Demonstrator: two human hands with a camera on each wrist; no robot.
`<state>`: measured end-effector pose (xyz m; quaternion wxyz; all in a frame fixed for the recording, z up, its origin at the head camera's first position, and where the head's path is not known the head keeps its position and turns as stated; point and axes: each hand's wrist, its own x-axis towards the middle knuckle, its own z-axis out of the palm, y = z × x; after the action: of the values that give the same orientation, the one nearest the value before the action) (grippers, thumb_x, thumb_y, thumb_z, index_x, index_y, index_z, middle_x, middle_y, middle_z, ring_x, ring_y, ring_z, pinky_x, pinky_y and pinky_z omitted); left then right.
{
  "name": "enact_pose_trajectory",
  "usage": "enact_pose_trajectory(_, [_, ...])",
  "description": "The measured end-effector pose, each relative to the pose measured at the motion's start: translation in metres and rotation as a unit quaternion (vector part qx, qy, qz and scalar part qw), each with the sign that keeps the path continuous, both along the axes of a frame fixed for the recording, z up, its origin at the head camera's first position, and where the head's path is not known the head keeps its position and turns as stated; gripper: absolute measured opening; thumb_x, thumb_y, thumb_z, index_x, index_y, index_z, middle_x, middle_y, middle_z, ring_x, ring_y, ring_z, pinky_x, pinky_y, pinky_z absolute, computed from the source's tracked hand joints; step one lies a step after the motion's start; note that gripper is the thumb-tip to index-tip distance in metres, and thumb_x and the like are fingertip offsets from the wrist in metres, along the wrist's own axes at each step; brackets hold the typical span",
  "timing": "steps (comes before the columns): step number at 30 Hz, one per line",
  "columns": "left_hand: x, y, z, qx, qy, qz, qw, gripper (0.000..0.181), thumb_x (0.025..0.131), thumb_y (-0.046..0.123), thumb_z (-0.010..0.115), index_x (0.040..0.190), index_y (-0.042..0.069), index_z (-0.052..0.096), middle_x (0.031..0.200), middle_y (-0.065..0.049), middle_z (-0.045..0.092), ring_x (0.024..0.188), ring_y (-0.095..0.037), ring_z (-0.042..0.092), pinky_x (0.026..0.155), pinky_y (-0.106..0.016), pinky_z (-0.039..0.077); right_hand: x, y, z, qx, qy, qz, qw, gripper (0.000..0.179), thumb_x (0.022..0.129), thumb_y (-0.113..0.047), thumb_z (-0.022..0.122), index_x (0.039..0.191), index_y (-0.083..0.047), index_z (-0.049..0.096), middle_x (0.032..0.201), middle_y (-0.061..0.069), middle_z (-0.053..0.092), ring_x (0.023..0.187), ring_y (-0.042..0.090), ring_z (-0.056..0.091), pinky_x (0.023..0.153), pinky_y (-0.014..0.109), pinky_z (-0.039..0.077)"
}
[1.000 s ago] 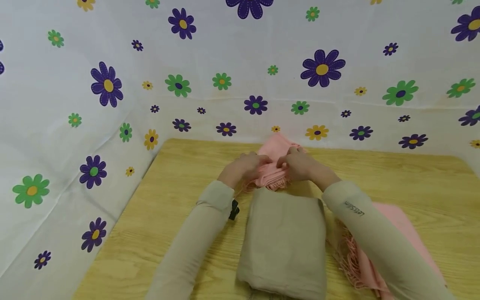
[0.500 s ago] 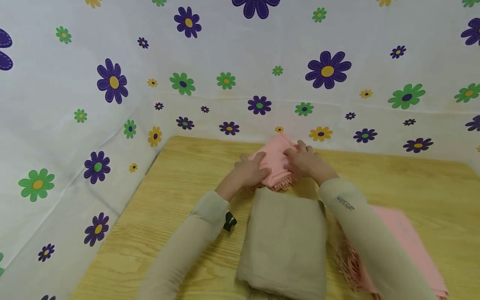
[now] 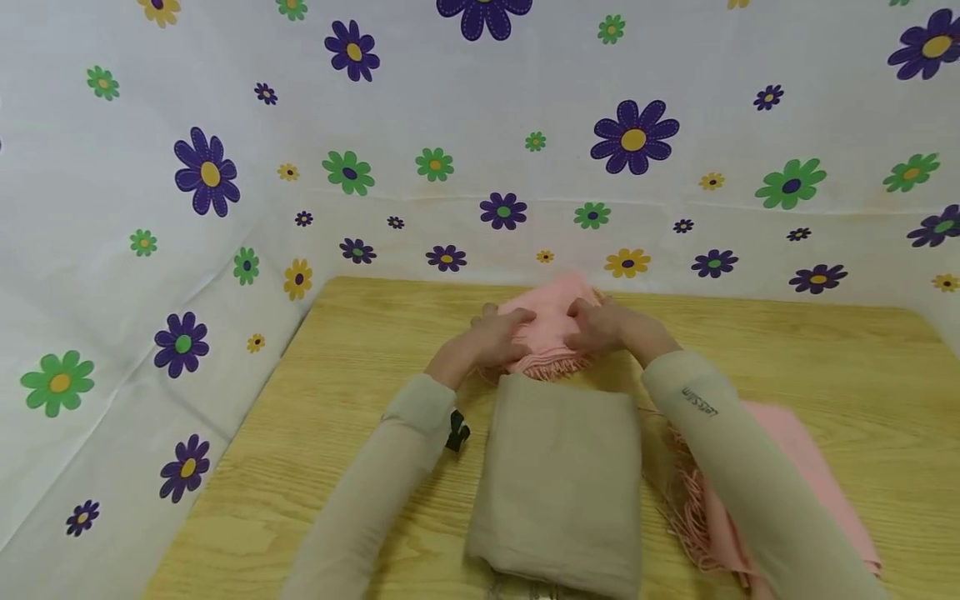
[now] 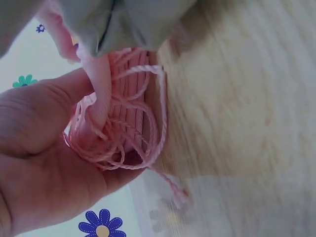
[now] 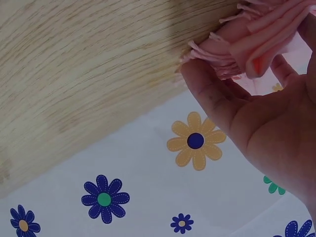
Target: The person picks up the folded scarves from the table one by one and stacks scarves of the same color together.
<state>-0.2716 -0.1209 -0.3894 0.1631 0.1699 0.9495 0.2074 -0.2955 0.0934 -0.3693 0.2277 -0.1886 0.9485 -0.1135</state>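
Note:
A folded pink scarf with fringe lies at the far edge of the table, its fringed end facing me. My left hand holds its left side, thumb on top. In the left wrist view, twisted pink fringe hangs in loops past the thumb, over stacked layers of cloth. Opposite it, my right hand grips the right side. The right wrist view has that hand's fingers reaching under the layered edge and short tassels of the scarf.
In front of the hands lies a folded beige cloth. A second pink fringed scarf lies to the right, partly under my right forearm. Behind the wooden table stands a white flowered backdrop. A black buckle shows at my left cuff.
The bunched cloth at the scarf's near end has flattened and its fringe lies in a straighter row. Both hands have shifted out to the scarf's sides. The head view has moved slightly.

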Motion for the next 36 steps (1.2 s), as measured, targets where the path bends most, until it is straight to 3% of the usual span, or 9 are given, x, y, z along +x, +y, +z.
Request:
enact_pose_trajectory(9, [-0.013,0.003,0.000,0.017,0.010,-0.026,0.9995,0.064,0.089,0.007,0.059,0.150,0.019,0.045,0.157,-0.025,0.025,0.142,-0.041,0.024,0.089,-0.040,0.044,0.010,0.008,0.000,0.001,-0.009,-0.009,0.9999,0.055,0.098,-0.040,0.051,0.143,-0.010,0.039,0.138,0.027,0.049,0.131,0.047,0.036,0.107,0.058,0.034])
enact_pose_trajectory(17, [-0.016,0.014,-0.006,0.067,-0.005,0.029,0.9973,0.070,0.084,-0.006,0.062,0.148,0.020,0.049,0.162,-0.026,-0.004,0.114,-0.040,0.054,0.056,-0.024,0.044,0.016,0.013,-0.001,0.011,-0.024,-0.031,0.9992,0.055,0.097,-0.039,0.051,0.144,-0.016,0.038,0.111,0.018,0.055,0.104,0.033,0.048,0.087,0.044,0.040])
enact_pose_trajectory(20, [-0.016,0.018,-0.009,0.063,0.019,0.020,0.9976,0.066,0.087,-0.003,0.061,0.148,0.019,0.048,0.161,-0.028,-0.004,0.105,-0.037,0.058,0.061,-0.026,0.045,0.016,0.019,0.000,0.002,-0.021,-0.016,0.9996,0.051,0.101,-0.041,0.046,0.143,-0.012,0.039,0.112,0.017,0.059,0.100,0.031,0.053,0.090,0.044,0.042])
enact_pose_trajectory(23, [-0.016,0.019,-0.015,0.083,0.052,0.021,0.9949,0.057,0.093,0.003,0.054,0.148,0.017,0.047,0.161,-0.030,0.000,0.117,-0.041,0.055,0.085,-0.036,0.051,0.013,0.027,-0.002,-0.019,-0.002,0.011,0.9998,0.049,0.105,-0.042,0.038,0.140,-0.007,0.041,0.117,0.017,0.060,0.102,0.030,0.055,0.098,0.048,0.043])
enact_pose_trajectory(25, [-0.016,0.018,-0.020,0.121,0.068,0.034,0.9898,0.050,0.097,0.008,0.047,0.147,0.013,0.047,0.160,-0.031,0.006,0.134,-0.044,0.041,0.104,-0.045,0.043,0.011,0.030,-0.005,-0.035,0.011,0.015,0.9992,0.046,0.106,-0.040,0.038,0.137,-0.006,0.043,0.117,0.017,0.061,0.101,0.030,0.055,0.098,0.049,0.043])
enact_pose_trajectory(28, [-0.015,0.014,-0.025,0.206,0.063,0.100,0.9713,0.045,0.102,0.020,0.039,0.145,0.007,0.045,0.157,-0.031,0.015,0.145,-0.042,0.023,0.115,-0.054,0.028,0.010,0.028,-0.012,-0.059,0.027,-0.011,0.9978,0.038,0.105,-0.034,0.045,0.132,-0.008,0.047,0.104,0.016,0.061,0.095,0.030,0.055,0.086,0.044,0.045])
enact_pose_trajectory(32, [-0.010,0.012,-0.024,0.279,0.037,0.217,0.9348,0.054,0.102,0.035,0.046,0.147,0.008,0.035,0.150,-0.031,0.024,0.137,-0.042,0.032,0.112,-0.056,0.030,0.013,0.023,-0.019,-0.094,0.039,-0.067,0.9925,0.034,0.101,-0.028,0.055,0.129,-0.010,0.047,0.106,0.021,0.050,0.093,0.032,0.050,0.073,0.038,0.042])
enact_pose_trajectory(34, [-0.008,0.013,-0.023,0.276,0.028,0.237,0.9311,0.061,0.099,0.033,0.053,0.150,0.009,0.029,0.147,-0.034,0.028,0.133,-0.043,0.038,0.110,-0.056,0.032,0.014,0.023,-0.020,-0.102,0.042,-0.093,0.9896,0.038,0.100,-0.029,0.058,0.130,-0.010,0.044,0.113,0.023,0.043,0.093,0.034,0.050,0.072,0.037,0.042])
enact_pose_trajectory(36, [-0.007,0.016,-0.022,0.266,0.013,0.232,0.9356,0.069,0.096,0.028,0.059,0.152,0.011,0.022,0.145,-0.035,0.032,0.128,-0.043,0.042,0.109,-0.053,0.036,0.014,0.025,-0.019,-0.110,0.040,-0.115,0.9864,0.043,0.099,-0.030,0.060,0.132,-0.010,0.041,0.118,0.026,0.040,0.097,0.035,0.049,0.074,0.039,0.043])
